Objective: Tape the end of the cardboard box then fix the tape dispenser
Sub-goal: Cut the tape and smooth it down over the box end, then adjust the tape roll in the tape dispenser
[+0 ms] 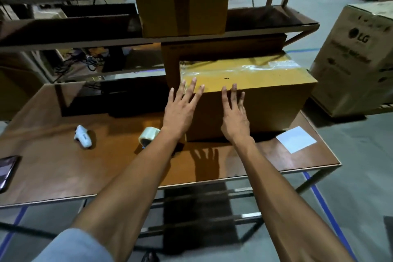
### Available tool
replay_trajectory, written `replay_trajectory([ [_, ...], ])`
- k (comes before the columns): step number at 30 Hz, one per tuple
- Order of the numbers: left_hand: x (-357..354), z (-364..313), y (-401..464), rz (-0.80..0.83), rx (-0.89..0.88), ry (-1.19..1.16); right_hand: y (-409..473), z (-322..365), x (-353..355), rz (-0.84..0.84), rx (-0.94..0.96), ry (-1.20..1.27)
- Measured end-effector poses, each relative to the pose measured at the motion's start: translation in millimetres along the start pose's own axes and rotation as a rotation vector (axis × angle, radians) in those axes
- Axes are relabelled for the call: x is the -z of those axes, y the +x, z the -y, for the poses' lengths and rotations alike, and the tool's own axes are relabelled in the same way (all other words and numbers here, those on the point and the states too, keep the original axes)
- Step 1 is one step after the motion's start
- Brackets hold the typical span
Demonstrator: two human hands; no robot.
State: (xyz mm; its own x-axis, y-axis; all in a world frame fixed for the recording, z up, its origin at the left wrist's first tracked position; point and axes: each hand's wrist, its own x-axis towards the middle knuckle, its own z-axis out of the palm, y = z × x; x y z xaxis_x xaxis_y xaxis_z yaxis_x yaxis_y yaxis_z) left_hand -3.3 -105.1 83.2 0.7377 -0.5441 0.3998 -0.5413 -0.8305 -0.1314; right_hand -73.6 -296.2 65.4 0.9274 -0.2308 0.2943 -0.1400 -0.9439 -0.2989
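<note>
A brown cardboard box [265, 91] stands on the wooden table [63, 166], right of centre, with clear tape shining along its top. My left hand [180, 110] reaches the box's near left corner, fingers spread, tips on the top edge. My right hand [235, 117] lies against the box's front face, fingers spread and pointing up to the top edge. Neither hand holds anything. A roll of clear tape [147, 135] lies on the table just left of my left wrist, partly hidden by it.
A white handheld scanner [83, 136] lies at the table's left. A phone [6, 171] sits at the far left edge. A white paper sheet [295, 139] is at the right. A shelf [148, 38] with another box [180, 0] hangs above. An LG carton [353, 61] stands right.
</note>
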Motion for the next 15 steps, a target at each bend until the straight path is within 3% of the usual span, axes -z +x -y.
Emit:
replay_trajectory([
  [9,-4.7,-10.4,4.9,0.051,0.072,-0.031,4.1,-9.0,9.5,0.069,0.028,-0.017],
  [15,-17.8,-5.1,-34.5,0.002,0.064,-0.148,-15.4,3.8,-8.6,-0.014,0.011,0.037],
])
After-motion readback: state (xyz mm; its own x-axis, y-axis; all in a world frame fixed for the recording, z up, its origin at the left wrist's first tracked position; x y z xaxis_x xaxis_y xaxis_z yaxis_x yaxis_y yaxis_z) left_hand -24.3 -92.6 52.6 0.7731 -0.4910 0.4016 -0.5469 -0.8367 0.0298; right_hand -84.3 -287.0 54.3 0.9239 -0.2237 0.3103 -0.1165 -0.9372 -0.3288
